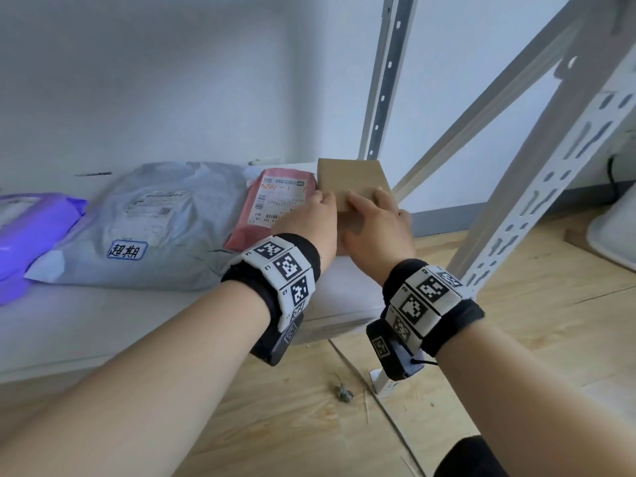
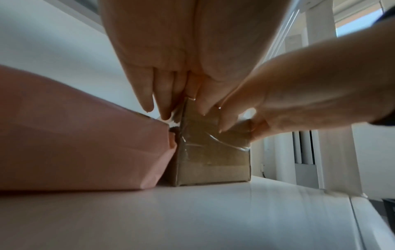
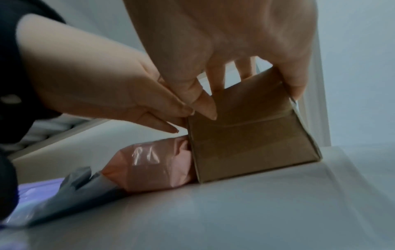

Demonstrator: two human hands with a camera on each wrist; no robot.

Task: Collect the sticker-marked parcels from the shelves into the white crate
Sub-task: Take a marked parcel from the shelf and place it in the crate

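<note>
A small brown cardboard box (image 1: 351,180) sealed with clear tape stands at the right end of the white shelf (image 1: 137,321). My left hand (image 1: 321,201) pinches its left top edge, fingers down between the box and a pink mailer (image 1: 275,204). My right hand (image 1: 368,197) grips the box from above, thumb on the near face (image 3: 245,140) and fingers over the far and right sides. In the left wrist view the box (image 2: 213,157) rests flat on the shelf. A grey mailer (image 1: 165,228) left of the pink one bears a blue-framed sticker (image 1: 127,251).
A purple parcel (image 1: 31,232) lies at the shelf's left end. Slotted metal uprights (image 1: 550,201) and a diagonal brace (image 1: 481,125) rise just right of the box. A white container's corner (image 1: 612,235) sits on the wooden floor (image 1: 516,339) at far right.
</note>
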